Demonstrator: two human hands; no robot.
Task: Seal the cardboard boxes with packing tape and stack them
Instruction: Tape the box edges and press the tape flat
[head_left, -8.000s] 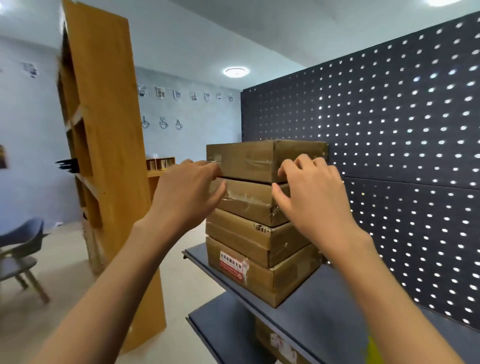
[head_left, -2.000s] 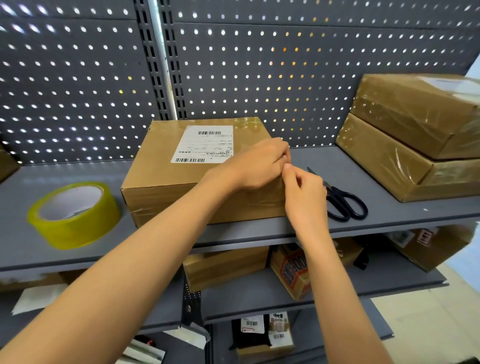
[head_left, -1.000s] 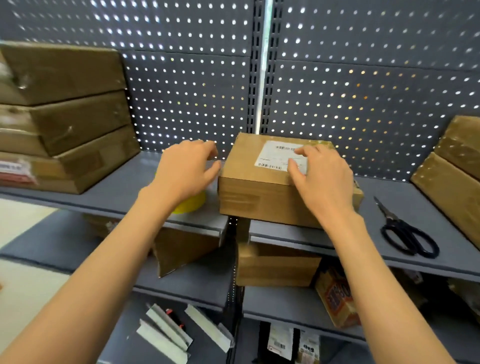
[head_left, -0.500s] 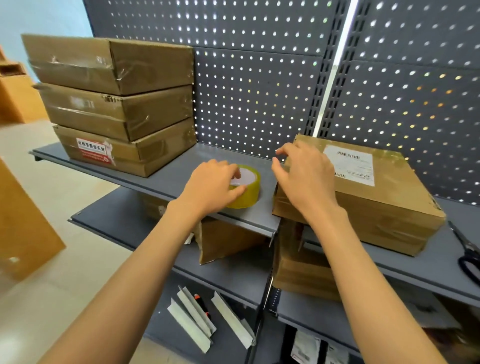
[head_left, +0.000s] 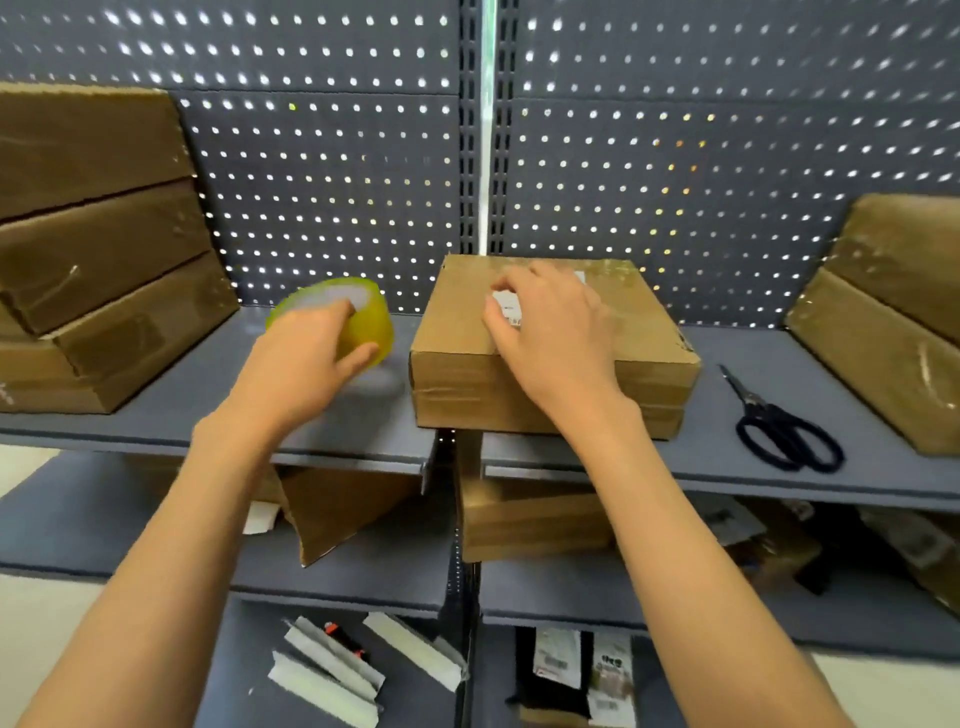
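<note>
A cardboard box (head_left: 639, 338) with a white label lies flat on the grey shelf (head_left: 171, 384), in the middle. My right hand (head_left: 545, 327) rests on its top, fingers slightly bent over the label. Left of the box, my left hand (head_left: 306, 358) grips a yellow roll of packing tape (head_left: 363, 317), lifted and tilted above the shelf, with a finger in its hole and the thumb on the outer rim. A stack of three taped boxes (head_left: 98, 244) stands at the left end of the shelf.
Black scissors (head_left: 779, 431) lie on the shelf right of the box. Two more taped boxes (head_left: 893, 312) are stacked at the far right. A perforated dark panel (head_left: 675, 156) backs the shelf. Lower shelves hold cardboard pieces (head_left: 524, 519), packets and white strips (head_left: 332, 670).
My left hand has picked the tape roll up off the shelf and tilted it. My right hand moved from the box's left edge onto its top. The view swung right.
</note>
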